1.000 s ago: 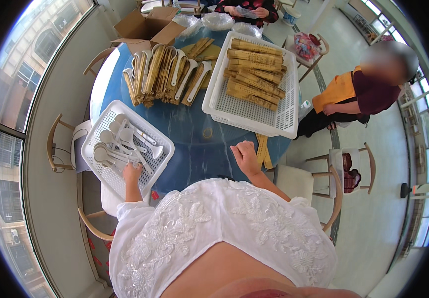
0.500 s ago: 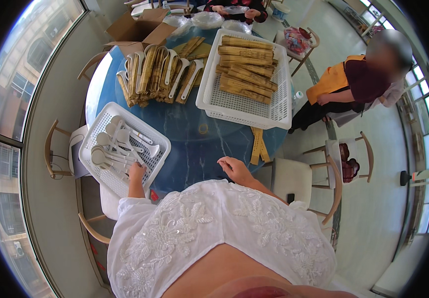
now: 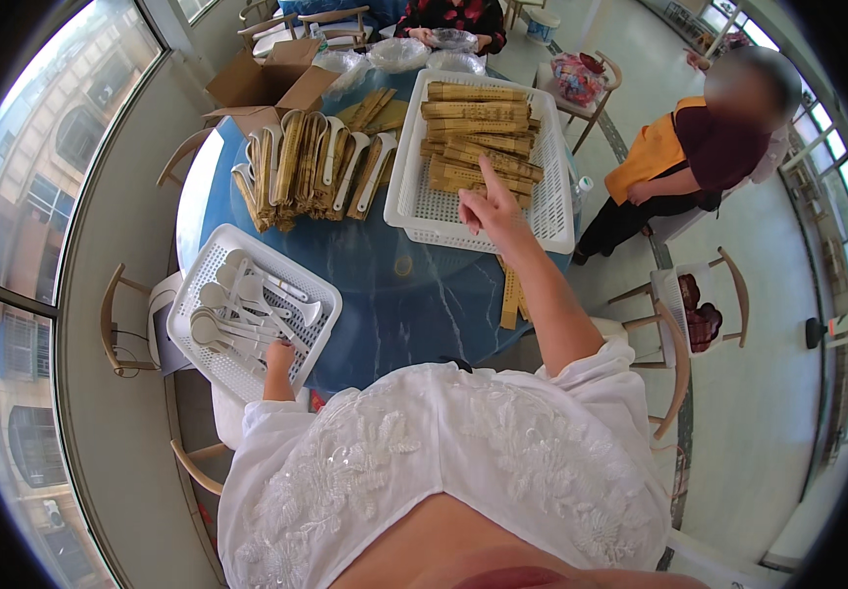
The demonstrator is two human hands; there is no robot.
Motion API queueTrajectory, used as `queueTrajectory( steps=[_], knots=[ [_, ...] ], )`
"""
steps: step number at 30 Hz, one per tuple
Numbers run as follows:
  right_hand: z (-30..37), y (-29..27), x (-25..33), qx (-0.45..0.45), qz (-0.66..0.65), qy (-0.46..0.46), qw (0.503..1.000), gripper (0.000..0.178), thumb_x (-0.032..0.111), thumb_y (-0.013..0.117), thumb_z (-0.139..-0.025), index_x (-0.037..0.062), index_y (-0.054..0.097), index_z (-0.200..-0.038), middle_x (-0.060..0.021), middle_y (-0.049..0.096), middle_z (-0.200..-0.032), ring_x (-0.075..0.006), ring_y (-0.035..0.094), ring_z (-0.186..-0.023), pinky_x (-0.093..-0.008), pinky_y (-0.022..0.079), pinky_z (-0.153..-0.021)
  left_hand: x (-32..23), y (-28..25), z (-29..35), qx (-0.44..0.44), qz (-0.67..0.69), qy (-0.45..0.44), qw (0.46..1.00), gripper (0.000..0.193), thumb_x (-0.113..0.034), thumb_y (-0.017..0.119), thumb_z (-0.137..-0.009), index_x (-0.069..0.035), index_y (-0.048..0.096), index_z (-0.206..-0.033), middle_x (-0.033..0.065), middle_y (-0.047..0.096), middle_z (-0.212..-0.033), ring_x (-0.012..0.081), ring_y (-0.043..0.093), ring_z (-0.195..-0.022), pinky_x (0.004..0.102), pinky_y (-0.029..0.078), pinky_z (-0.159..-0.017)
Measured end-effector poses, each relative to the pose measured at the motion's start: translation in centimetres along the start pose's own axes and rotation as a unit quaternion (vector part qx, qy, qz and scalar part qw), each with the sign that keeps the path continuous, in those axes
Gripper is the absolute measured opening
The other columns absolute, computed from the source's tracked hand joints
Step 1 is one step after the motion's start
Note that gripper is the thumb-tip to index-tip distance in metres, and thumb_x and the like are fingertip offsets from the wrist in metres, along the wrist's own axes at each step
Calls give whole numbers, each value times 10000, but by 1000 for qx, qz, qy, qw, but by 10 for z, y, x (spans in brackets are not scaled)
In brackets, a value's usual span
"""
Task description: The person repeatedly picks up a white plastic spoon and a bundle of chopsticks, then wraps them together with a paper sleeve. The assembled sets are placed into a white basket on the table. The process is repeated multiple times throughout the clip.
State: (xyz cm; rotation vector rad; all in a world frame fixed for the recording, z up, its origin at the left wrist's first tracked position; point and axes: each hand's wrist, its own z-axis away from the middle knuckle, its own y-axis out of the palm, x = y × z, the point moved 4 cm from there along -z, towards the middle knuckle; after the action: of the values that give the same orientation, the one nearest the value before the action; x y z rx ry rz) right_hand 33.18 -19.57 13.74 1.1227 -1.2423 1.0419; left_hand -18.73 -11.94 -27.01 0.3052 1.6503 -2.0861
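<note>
My left hand [image 3: 280,357] is at the near right side of a white slotted basket [image 3: 180,339], its fingers closed at the handle ends of the long-handled white spoons [image 3: 237,319]. It seems to grip one spoon handle; the fingertips are small here. My right hand [image 3: 498,218] reaches over the front of a larger white basket [image 3: 406,201], index finger stretched out and the other fingers loosely bent, with nothing in it. Under and beyond that fingertip lie stacks of flat yellow-brown printed paper sleeves [image 3: 473,128].
A pile of yellow-brown sleeves with white spoons [image 3: 306,167] stands on the blue marbled round table [image 3: 394,324]. Behind it are an open cardboard box [image 3: 272,83] and plastic-wrapped bundles [image 3: 399,54]. Two people are nearby, one in an orange apron [image 3: 648,157]. Chairs [image 3: 674,363] surround the table.
My right hand has moved from near the table's front edge forward to the large basket of sleeves. The left hand stays at the spoons. The whole view has shifted slightly.
</note>
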Motion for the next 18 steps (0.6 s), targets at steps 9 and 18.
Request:
queueTrajectory(
  steps=[9, 18],
  knots=[
    [-89, -18, 70, 63, -132, 6, 989, 109, 98, 494, -911, 90, 388, -889, -4, 456, -665, -68, 354, -534, -208, 310, -486, -2, -16, 11, 17, -12, -58, 998, 215, -207, 639, -757, -16, 689, -842, 140, 662, -728, 256, 649, -653, 367, 515, -638],
    [-80, -10, 50, 39, -81, 32, 995, 252, 110, 514, -911, 43, 420, -1135, -18, 488, -712, -52, 346, -542, -198, 313, -483, 5, -26, 32, 15, -14, -91, 996, 211, -191, 639, -731, -34, 692, -863, 194, 675, -865, 338, 655, -842, 403, 517, -748]
  ],
)
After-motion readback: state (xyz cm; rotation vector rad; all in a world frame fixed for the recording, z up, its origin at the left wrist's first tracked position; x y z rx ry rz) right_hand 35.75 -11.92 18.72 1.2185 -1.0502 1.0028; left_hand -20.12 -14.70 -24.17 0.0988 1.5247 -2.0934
